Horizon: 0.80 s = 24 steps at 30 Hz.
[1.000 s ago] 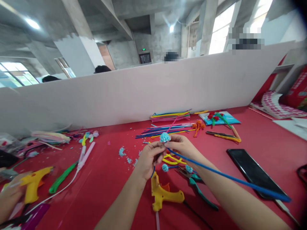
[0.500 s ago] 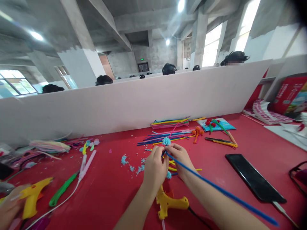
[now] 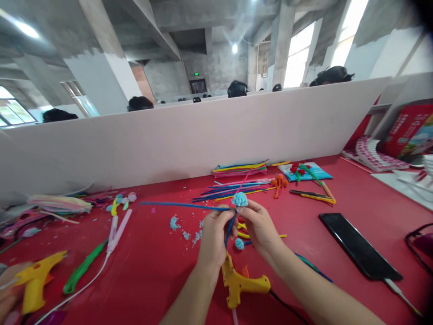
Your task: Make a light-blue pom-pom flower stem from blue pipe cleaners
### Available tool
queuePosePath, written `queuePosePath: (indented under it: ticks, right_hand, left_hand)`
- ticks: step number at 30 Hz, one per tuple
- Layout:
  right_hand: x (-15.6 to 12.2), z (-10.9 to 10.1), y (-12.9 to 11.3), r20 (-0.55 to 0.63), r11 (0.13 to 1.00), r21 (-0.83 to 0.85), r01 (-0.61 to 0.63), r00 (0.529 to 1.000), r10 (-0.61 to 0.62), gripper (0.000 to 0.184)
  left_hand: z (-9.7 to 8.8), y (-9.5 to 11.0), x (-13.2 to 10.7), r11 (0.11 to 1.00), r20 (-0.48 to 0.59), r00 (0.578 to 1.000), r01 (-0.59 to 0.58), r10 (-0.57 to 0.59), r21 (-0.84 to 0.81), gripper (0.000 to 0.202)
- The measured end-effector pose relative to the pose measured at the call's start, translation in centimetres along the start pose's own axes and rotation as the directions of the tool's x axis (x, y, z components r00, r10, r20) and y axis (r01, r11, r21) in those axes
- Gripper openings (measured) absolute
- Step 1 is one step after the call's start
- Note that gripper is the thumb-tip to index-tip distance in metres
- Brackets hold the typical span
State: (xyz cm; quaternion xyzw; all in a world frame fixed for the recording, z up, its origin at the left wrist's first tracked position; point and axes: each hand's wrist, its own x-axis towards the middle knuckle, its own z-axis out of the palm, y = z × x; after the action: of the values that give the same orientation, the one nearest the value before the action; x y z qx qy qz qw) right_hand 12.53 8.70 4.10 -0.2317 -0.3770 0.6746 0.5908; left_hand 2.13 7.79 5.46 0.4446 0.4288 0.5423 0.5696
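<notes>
Pale-blue ball [image 3: 240, 199] sits at the fingertips, held above the middle of the red worktop [image 3: 145, 266], short of its far edge. The right hand [image 3: 262, 224] pinches narrowly at its base; the left hand [image 3: 213, 234] grips the blue stem [image 3: 182, 205] just beside it. Attaching the stem seems in hand; next calls for steadying the base while wrapping the free end, which points toward the worktop's left edge.
</notes>
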Motion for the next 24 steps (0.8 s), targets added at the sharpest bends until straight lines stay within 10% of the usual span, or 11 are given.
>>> queuePosePath:
  ticks: [5, 10, 17, 24]
  right_hand:
    - [0.2, -0.1, -0.1, 0.025, 0.996, 0.050, -0.078, 0.997, 0.077, 0.014]
    - [0.4, -0.2, 0.8, -0.086, 1.000, -0.021, -0.023, 0.996, 0.021, 0.020]
    - [0.4, -1.1, 1.4, -0.224, 0.987, -0.148, 0.069, 0.969, -0.102, 0.017]
    - [0.0, -0.5, 0.5, -0.080, 0.986, -0.157, 0.047, 0.995, -0.060, 0.014]
  left_hand:
    - [0.2, -0.1, 0.2, 0.983, 0.014, 0.996, 0.094, -0.093, -0.156, 0.018]
    - [0.1, -0.9, 0.3, 0.970, -0.143, 0.975, -0.142, 0.171, 0.196, 0.017]
    - [0.0, -1.8, 0.2, 0.750, -0.023, 0.884, -0.382, 0.467, 0.541, 0.018]
    - [0.2, -1.1, 0.4, 0.998, -0.077, 0.996, -0.045, 0.048, 0.033, 0.017]
